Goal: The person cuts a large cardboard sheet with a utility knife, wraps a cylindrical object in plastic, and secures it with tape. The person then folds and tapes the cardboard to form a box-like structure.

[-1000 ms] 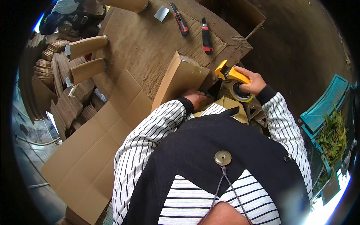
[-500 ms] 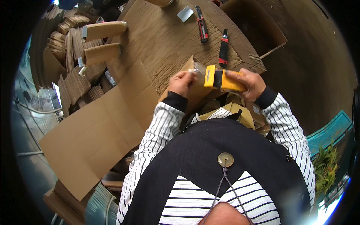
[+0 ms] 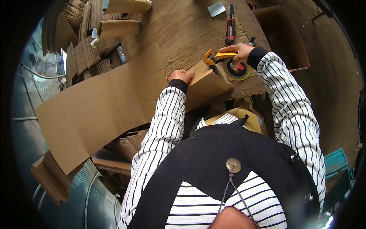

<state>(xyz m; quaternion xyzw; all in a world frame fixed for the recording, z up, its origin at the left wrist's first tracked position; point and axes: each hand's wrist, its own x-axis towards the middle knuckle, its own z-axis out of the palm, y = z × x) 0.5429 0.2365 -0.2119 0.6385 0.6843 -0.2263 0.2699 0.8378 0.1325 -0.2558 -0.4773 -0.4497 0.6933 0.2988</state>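
Observation:
A folded brown cardboard box point(image 3: 207, 84) lies at the near edge of the wooden table, in front of me. My left hand point(image 3: 182, 76) has its fingers closed on the box's left end. Over the box's far right end, my right hand point(image 3: 241, 52) grips a yellow tape dispenser point(image 3: 225, 55) with a tape roll point(image 3: 238, 76) in it. The dispenser's head rests at the box's upper edge; whether tape is stuck there is hard to make out. Left of my left hand spreads a large flat cardboard sheet point(image 3: 91, 110).
A red and black utility knife point(image 3: 230, 26) lies on the table point(image 3: 175, 34) near a pale paper point(image 3: 216, 9). Another knife point(image 3: 252, 41) is mostly hidden by my right hand. Folded cartons point(image 3: 120, 28) and cardboard stacks point(image 3: 85, 55) stand left; an open box point(image 3: 286, 38) is right.
My right hand has moved up with the dispenser, which has turned so the roll shows. My left hand has shifted to the box's left end. The whole view has shifted too.

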